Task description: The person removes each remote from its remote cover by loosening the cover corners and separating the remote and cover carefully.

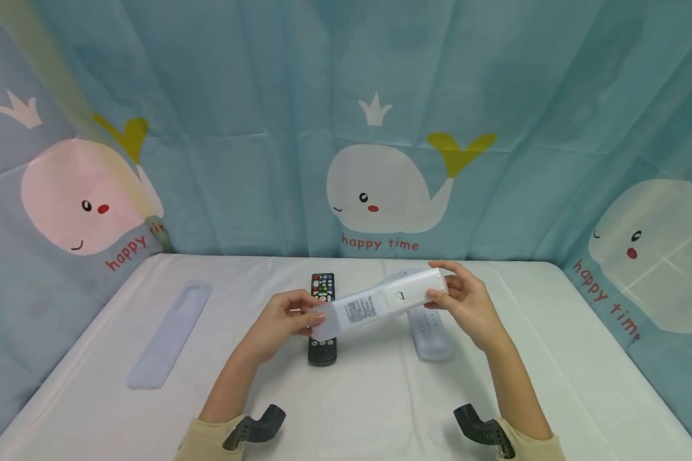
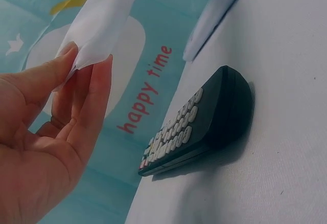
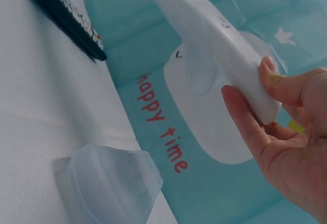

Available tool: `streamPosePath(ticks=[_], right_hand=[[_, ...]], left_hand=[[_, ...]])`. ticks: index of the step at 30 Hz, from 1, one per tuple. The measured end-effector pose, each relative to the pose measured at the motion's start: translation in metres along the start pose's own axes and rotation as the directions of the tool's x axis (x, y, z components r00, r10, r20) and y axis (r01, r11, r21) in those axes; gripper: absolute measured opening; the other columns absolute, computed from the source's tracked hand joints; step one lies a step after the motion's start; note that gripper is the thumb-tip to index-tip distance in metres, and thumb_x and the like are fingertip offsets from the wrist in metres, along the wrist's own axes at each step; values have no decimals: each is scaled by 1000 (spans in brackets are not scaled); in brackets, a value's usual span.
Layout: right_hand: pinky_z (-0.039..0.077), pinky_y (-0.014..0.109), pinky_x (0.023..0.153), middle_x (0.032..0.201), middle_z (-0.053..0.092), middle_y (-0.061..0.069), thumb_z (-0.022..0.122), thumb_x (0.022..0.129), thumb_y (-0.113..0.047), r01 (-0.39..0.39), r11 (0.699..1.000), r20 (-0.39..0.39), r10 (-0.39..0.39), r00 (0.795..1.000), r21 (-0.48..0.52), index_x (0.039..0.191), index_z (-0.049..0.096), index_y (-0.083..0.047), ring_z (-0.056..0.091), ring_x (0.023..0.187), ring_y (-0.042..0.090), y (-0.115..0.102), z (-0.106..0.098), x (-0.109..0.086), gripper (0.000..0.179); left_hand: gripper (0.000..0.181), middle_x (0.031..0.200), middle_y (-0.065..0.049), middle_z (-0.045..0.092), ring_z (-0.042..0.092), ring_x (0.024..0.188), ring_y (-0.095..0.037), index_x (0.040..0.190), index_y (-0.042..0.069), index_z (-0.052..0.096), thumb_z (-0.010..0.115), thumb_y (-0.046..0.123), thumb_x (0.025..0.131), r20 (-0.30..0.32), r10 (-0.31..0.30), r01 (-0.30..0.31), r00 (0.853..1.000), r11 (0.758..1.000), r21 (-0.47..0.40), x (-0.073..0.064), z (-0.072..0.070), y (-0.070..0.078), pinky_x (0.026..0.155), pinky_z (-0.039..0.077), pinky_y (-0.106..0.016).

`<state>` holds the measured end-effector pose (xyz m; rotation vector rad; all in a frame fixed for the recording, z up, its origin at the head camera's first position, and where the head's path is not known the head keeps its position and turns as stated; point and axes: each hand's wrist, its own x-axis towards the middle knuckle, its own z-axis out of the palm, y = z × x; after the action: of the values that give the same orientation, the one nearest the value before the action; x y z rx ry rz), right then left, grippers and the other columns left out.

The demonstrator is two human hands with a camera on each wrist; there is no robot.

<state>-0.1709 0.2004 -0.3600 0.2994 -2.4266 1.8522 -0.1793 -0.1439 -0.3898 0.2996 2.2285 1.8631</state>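
- A right hand (image 1: 467,304) is pinching the bare end of a white remote (image 1: 412,290) at two o'clock, thumb and fingers pressing opposite sides.
- A left hand (image 1: 282,320) is gripping the loose end of a filmy sleeve (image 1: 326,328) at eight o'clock, between thumb and fingertips.
- The white remote is hanging between the hands above a white table (image 1: 369,403), slanting along the eight-to-two line, its printed label showing through the filmy sleeve.
- The white remote is probably weighing little and feeling stiff; its smooth shell is looking apt to slip in a loose pinch.
- The filmy sleeve is appearing soft and thin, creasing near the left fingertips; hard tugging is likely risking a tear.
- The surest holds are probably lying on the remote's side edges near two o'clock and on the sleeve's end at eight.
- From the white remote's middle, a black remote (image 1: 322,352) is lying toward eight o'clock, partly hidden; a clear case (image 1: 432,342) with button shapes is resting toward four, a flat pale case (image 1: 170,336) toward nine.
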Motion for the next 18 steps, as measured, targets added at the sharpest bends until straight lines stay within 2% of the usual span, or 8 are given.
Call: streamPosePath(ticks=[5, 9, 18], right_hand=[[63, 30, 85, 131, 61, 33, 68, 101, 2, -5, 1000, 3, 5, 1000, 1, 149, 50, 1, 72, 98, 9, -1, -1, 0, 52], [64, 31, 85, 131, 60, 33, 67, 101, 2, -5, 1000, 2, 5, 1000, 0, 149, 49, 1, 72, 98, 9, 0, -2, 0, 52], [63, 28, 82, 125, 61, 32, 67, 100, 5, 23, 1000, 5, -23, 1000, 14, 148, 49, 3, 72, 96, 8, 1, -4, -1, 51]], left_hand=[[23, 118, -17, 68, 68, 98, -23, 118, -3, 72, 75, 4, 96, -11, -12, 12, 1000, 1000, 5, 0, 0, 0, 80, 64, -33], [24, 120, -18, 67, 68, 98, -22, 119, -5, 71, 75, 5, 97, 3, 0, 0, 1000, 1000, 3, -1, -1, 2, 80, 64, -33], [25, 112, -16, 67, 68, 94, -21, 119, -8, 70, 75, 3, 97, 8, 10, -10, 1000, 1000, -10, -2, -6, 1, 77, 63, -31]])
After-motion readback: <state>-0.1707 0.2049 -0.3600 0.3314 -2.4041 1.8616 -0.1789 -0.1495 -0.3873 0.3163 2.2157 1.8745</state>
